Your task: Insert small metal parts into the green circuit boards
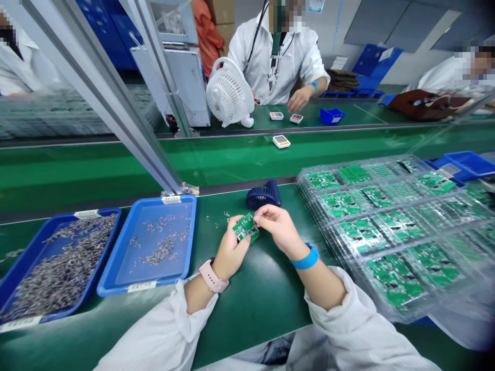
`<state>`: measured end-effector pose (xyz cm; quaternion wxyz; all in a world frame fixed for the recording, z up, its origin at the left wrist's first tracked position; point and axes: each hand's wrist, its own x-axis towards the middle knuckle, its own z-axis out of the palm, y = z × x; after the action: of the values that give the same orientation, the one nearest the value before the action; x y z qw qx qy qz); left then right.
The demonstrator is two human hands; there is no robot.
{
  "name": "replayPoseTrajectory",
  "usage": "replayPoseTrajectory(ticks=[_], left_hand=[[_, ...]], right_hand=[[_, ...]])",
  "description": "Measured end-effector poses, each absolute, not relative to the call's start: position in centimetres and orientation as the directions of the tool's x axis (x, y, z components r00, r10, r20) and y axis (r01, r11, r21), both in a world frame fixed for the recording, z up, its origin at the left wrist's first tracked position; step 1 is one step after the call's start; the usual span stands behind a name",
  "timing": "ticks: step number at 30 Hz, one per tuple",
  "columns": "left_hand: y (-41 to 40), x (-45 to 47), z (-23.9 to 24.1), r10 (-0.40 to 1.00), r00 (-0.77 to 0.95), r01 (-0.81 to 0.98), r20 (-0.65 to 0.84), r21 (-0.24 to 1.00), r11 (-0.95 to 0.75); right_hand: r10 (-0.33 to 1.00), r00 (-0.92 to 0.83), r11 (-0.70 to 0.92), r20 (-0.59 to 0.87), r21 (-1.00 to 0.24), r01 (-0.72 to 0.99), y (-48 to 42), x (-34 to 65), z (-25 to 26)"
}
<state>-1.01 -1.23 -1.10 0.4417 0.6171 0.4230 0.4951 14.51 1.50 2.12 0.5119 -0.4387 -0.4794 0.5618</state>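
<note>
A small green circuit board (245, 228) is held above the green bench between both hands. My left hand (230, 251), with a pink watch on the wrist, grips its lower left edge. My right hand (277, 227), with a blue wrist strap, pinches the board's upper right corner with its fingertips. Whether a small part sits between those fingertips is too small to tell. A few tiny metal parts (225, 215) lie loose on the bench just left of the board.
Two blue trays sit left: one (176, 203) with scattered small metal parts, one (23, 257) heaped with them. Clear stacked trays of green boards (390, 226) fill the right. A dark blue fan (264, 195) lies behind my hands. Across the conveyor a person works beside a white fan (229, 94).
</note>
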Motion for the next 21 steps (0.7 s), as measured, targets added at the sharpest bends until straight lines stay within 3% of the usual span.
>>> replayPoseTrajectory(ticks=[15, 21], left_hand=[[-1.67, -0.65, -1.03, 0.954, 0.148, 0.350, 0.263, 0.888, -0.299], [-1.73, -0.55, -0.97, 0.942, 0.142, 0.439, 0.304, 0.834, -0.335]], right_hand=[[0.981, 0.016, 0.193, 0.195, -0.977, 0.091, 1.29, 14.45, 1.93], [0.984, 0.033, 0.173, 0.173, -0.985, 0.006, 1.23, 14.35, 2.04]])
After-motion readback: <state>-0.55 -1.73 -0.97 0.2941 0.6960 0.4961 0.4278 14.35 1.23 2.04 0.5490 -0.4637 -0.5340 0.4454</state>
